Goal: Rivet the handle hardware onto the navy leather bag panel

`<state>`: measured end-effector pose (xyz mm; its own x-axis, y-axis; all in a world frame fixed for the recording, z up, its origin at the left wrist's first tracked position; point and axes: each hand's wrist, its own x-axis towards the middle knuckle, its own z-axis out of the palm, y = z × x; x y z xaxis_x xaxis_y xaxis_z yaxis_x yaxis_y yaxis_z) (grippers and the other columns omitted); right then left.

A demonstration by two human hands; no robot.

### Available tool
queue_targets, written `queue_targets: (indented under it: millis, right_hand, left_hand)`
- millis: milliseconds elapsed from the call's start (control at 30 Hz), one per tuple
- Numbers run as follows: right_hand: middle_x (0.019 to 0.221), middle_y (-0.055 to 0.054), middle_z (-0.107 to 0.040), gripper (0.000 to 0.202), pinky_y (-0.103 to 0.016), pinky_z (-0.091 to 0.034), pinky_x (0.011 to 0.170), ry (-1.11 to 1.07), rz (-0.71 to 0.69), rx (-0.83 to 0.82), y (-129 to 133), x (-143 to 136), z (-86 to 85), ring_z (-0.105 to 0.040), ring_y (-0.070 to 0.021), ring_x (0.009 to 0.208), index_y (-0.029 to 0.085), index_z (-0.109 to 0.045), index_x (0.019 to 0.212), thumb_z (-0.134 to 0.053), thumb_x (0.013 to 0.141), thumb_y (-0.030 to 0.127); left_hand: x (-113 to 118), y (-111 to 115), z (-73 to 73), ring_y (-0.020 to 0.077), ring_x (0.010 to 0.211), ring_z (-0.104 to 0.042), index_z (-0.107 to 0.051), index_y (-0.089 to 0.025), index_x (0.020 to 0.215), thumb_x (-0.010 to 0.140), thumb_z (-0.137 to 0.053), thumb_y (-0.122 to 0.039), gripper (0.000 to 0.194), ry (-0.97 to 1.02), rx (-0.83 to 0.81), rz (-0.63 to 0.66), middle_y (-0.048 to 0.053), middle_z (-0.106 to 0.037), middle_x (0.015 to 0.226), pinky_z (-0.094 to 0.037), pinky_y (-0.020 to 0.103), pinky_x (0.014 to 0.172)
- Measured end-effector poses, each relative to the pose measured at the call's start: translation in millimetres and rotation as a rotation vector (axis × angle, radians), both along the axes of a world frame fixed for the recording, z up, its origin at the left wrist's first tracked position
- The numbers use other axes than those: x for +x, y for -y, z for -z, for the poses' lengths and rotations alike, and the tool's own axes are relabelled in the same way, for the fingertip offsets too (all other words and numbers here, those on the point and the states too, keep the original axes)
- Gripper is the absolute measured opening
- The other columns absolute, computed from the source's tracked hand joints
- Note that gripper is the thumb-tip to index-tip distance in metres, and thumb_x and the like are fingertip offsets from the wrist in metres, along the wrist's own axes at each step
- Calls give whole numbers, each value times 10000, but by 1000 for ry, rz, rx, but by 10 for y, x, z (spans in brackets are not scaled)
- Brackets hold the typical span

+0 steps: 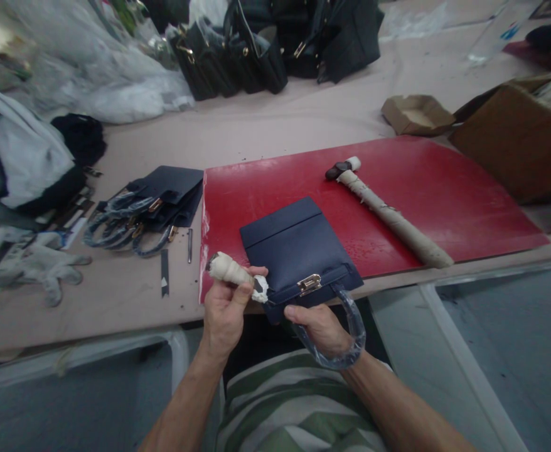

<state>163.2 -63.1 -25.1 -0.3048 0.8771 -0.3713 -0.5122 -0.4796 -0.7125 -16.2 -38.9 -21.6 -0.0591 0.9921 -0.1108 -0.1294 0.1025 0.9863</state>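
A navy handbag with a gold clasp lies flat on the red mat, its lower edge hanging over the table's front. My left hand grips a short tool with a cloth-wrapped handle, its tip touching the bag's lower left corner. My right hand holds the bag's bottom edge, inside the loop of the plastic-wrapped handle.
A hammer with a wrapped handle lies on the mat to the right. More navy bags lie left of the mat, with a grey glove farther left. Black bags stand at the back; cardboard boxes at right.
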Motion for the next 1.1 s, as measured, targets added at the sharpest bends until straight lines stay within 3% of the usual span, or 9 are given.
queue_targets:
  millis: [167,300,433,533,767,1100]
  right_hand:
    - [1153,-85,-680,348,-361,-448,1060,25,2,53,8,5,25,-613,-202,1043,148,-741,1027,-768,763,373]
    - [921,-94,-694,311,-326,-526,819,44,-40,86,12,10,-11,-618,-174,805,115,-700,891,-753,769,397]
    - [787,-89,-671,456,-293,-531,643,175,-175,-74,3,64,-54,-630,-172,659,94,-678,882,-798,687,488]
    - [747,-90,-662,468,-235,-457,547,285,-237,-169,-9,109,-113,-593,-134,575,89,-666,798,-788,655,518]
    - [712,-96,-650,424,-254,-432,607,181,-208,-155,-16,133,-188,-570,-126,615,90,-685,668,-815,630,492]
    - [729,-94,-657,463,-266,-436,649,151,-226,-187,-1,113,-138,-571,-131,654,104,-679,628,-851,600,533]
  left_hand:
    - [-3,12,-60,213,932,-693,-659,-144,1175,913,-658,-435,391,-77,10,68,135,-697,1207,-562,343,860]
    - [36,23,-126,205,1034,-676,-665,-165,1152,948,-622,-393,309,-204,97,59,101,-710,1173,-533,297,878]
    - [72,38,-167,170,1016,-675,-666,-182,1148,963,-607,-386,282,-298,118,73,66,-719,1137,-513,266,885]
    - [79,38,-156,174,1004,-681,-676,-167,1137,961,-609,-398,297,-266,100,65,75,-725,1115,-520,270,878]
    - [85,12,-222,180,966,-683,-681,-156,1124,958,-610,-403,306,-172,93,32,92,-722,1108,-543,285,859]
    - [121,72,-404,91,892,-664,-672,-169,1107,960,-587,-305,218,-488,265,29,25,-730,1069,-519,176,812]
